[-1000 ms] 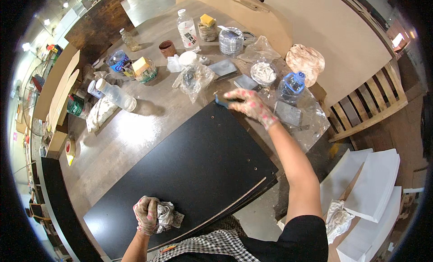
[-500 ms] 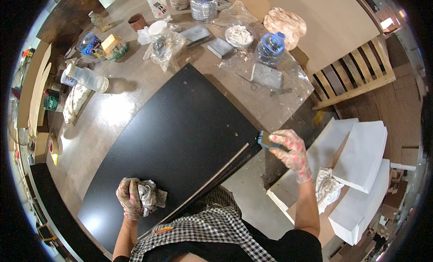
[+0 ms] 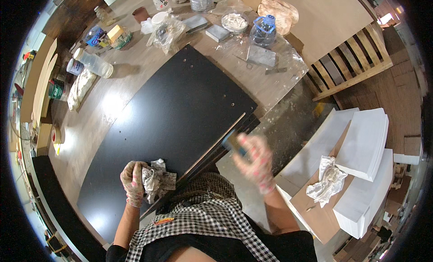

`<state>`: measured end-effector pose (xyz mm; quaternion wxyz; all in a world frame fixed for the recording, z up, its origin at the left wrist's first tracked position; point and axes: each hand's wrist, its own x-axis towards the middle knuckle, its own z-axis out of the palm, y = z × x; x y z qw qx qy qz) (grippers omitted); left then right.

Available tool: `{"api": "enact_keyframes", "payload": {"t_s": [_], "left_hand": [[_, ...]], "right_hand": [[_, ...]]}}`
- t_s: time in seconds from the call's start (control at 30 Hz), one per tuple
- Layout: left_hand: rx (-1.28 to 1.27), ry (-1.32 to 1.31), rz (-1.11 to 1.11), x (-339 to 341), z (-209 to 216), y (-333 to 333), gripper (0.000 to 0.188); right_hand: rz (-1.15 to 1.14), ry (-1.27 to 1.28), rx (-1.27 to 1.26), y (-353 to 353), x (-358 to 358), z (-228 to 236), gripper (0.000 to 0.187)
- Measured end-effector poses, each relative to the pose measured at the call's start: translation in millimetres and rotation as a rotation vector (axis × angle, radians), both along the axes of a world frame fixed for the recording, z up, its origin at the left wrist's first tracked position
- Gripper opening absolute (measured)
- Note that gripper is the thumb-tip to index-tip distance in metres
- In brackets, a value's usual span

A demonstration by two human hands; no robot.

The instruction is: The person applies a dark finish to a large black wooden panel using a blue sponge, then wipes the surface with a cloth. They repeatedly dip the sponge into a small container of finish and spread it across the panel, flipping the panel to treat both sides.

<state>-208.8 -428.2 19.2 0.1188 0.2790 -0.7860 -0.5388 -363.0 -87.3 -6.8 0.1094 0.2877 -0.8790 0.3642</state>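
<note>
A large black panel (image 3: 180, 99) with one curved side and small holes lies on the worktable in front of me. My left hand (image 3: 133, 183), in a stained glove with pink dots, is closed on a crumpled grey-white rag (image 3: 154, 181) resting on the panel near its close edge. My right hand (image 3: 256, 160), gloved alike and smeared by motion, grips a small blue and brown block (image 3: 234, 142), which looks like a sanding block. The block is at the panel's right-hand edge, beside a pale strip (image 3: 212, 142) running along it; whether it touches cannot be made out.
Across the worktable (image 3: 128, 79) stand a blue-capped plastic jug (image 3: 263, 33), a bowl of white paste (image 3: 234, 22), grey blocks (image 3: 261, 56), and a clear bottle (image 3: 94, 63). White curved panels (image 3: 363, 144) and a crumpled cloth (image 3: 327, 180) are at my right, near a wooden pallet (image 3: 354, 61).
My right hand has moved with the block from the panel's right corner along its edge toward me. My left hand and rag have shifted slightly right. The whole view has tilted a little.
</note>
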Motion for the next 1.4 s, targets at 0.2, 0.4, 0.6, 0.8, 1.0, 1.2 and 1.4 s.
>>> {"api": "enact_keyframes", "payload": {"t_s": [0.2,0.4,0.6,0.8,1.0,1.2,1.4], "left_hand": [[0.056,0.005,-0.047,36,23,12,0.025],[0.109,0.075,-0.059,105,25,-8,0.027],[0.153,0.125,-0.089,220,10,-46,0.019],[0.249,0.022,-0.037,306,-3,-61,0.026],[0.376,-0.146,-0.011,330,-25,-56,0.026],[0.104,-0.228,-0.06,329,-47,-49,0.037],[0.162,-0.359,-0.004,346,-57,-49,0.035]], "right_hand": [[-0.245,0.139,0.084,6,-26,-27,0.059],[0.18,0.016,0.01,-78,144,-32,0.06],[-0.227,0.11,-0.03,-83,89,-17,0.047],[-0.164,0.051,0.008,-149,205,-27,0.048],[0.144,0.074,-0.022,-181,258,-9,0.064],[0.019,0.147,0.109,-178,234,-19,0.063],[0.496,-0.025,0.028,-225,322,-17,0.056]]}}
